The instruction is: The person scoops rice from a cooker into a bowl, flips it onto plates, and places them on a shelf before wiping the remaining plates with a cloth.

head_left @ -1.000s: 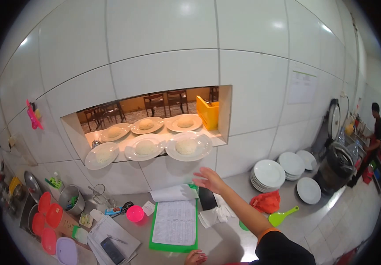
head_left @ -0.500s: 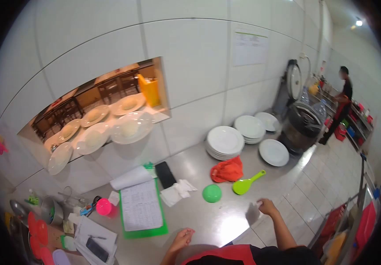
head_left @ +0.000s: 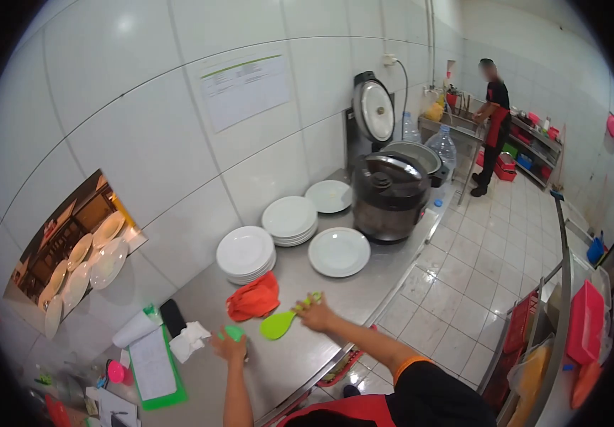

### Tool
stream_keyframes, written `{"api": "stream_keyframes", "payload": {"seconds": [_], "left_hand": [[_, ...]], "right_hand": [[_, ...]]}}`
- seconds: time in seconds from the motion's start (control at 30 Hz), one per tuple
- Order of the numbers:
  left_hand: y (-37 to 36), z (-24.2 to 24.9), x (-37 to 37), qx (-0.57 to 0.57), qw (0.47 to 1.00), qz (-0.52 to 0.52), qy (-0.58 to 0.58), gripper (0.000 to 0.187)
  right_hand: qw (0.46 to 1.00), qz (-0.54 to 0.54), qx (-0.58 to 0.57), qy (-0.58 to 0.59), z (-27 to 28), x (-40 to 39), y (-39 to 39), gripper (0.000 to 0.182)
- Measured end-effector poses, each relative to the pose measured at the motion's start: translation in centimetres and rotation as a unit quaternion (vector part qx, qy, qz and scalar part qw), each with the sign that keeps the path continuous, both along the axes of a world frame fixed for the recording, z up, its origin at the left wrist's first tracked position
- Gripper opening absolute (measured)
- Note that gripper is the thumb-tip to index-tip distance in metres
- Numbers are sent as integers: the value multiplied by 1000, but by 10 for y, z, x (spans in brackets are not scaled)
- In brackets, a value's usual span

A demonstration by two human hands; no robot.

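Now: both hands on green plastic

Our right hand (head_left: 315,313) grips the handle of the lime-green plastic rice paddle (head_left: 278,325), blade low over the steel tabletop (head_left: 300,356). Left hand (head_left: 230,349) covers the small green plastic bowl (head_left: 234,332); its fingers' closure we cannot tell. Paddle looks light, stiff, possibly slick; the handle end seems the safest hold.

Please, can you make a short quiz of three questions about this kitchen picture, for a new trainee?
1. True or false: the right hand holds the handle of the green rice paddle.
2. Which thing does the left hand touch? A) the orange cloth B) the small green bowl C) the green clipboard
3. Fill in: the single white plate lies right in front of the closed black ____.

Key:
1. True.
2. B.
3. Rice cooker.
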State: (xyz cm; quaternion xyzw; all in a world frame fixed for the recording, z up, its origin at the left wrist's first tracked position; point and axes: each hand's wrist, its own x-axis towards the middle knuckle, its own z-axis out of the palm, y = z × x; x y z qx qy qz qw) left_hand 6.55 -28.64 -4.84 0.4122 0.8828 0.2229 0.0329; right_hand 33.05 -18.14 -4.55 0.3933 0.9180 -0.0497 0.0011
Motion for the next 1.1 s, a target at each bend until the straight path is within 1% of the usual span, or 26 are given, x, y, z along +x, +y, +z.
{"api": "stream_keyframes", "payload": {"seconds": [0.03,0.1,0.13,0.17,0.2,0.23,0.27,0.33,0.37,0.4,0.43,0.47,0.53,0.57,0.6,0.63,0.7,0.77,0.83,0.87,0.93,0.97,1.0,1.03,1.07,1.1], "left_hand": [[0,1,6,-43,996,66,-52,83],[-4,-6,10,-34,996,71,-40,83],[-5,-8,9,-23,996,80,-31,82],[-7,-8,9,-25,996,81,-30,82],[-11,-9,11,-7,997,78,-16,81],[-17,-9,16,10,997,77,-4,80],[-23,-9,23,6,997,82,-8,80],[-33,-10,39,114,993,23,-2,79],[-37,-9,54,113,993,40,-6,79],[-40,-9,75,134,991,10,14,78],[-39,-6,95,155,987,-19,36,77],[-36,-4,112,149,988,2,35,77],[-13,3,141,184,980,-70,-37,76],[5,6,151,186,980,-52,-41,76],[24,10,159,164,986,-38,-2,76],[44,14,162,139,989,-25,35,77],[90,6,134,178,978,63,86,76],[122,41,113,172,970,137,108,71],[134,29,79,45,990,131,18,57],[136,17,60,45,989,142,18,57],[145,5,24,142,985,85,-56,43],[149,24,31,141,985,91,-51,43],[152,59,56,239,968,72,-16,39],[153,90,86,334,941,54,20,35],[150,110,116,307,950,-6,-49,36],[150,130,149,279,951,-64,-117,36]], "right_hand": [[1000,1,-6,4,7,1,-12,56],[989,5,88,121,-28,7,-36,37],[993,2,16,120,-29,12,-54,26],[985,-3,-59,162,-23,22,-75,25],[947,-23,-160,279,-27,32,-92,28],[922,-53,-230,309,-13,44,-106,31],[923,-50,-234,303,-11,55,-109,31],[885,-52,-222,405,-14,75,-106,30],[892,-54,-207,397,-22,82,-90,30],[895,-38,-218,388,-31,94,-79,30],[906,-59,-224,354,-25,106,-60,31],[916,-81,-228,319,-20,117,-44,31],[918,-82,-175,346,-13,137,-15,34],[917,-85,-182,344,7,144,-4,35],[922,-71,-185,334,5,150,11,35],[925,-37,-153,345,2,158,25,36],[918,3,-116,380,-3,170,44,38],[917,1,-156,368,9,183,53,37],[913,3,-185,365,13,193,68,32],[912,13,-189,362,21,194,73,32],[829,-103,-379,397,39,187,79,27],[828,-97,-384,397,37,178,85,27],[756,-81,-473,446,34,165,90,33],[673,-64,-556,485,33,151,95,39],[545,-71,-642,535,57,134,97,44],[404,-79,-713,568,82,118,103,49]]}}
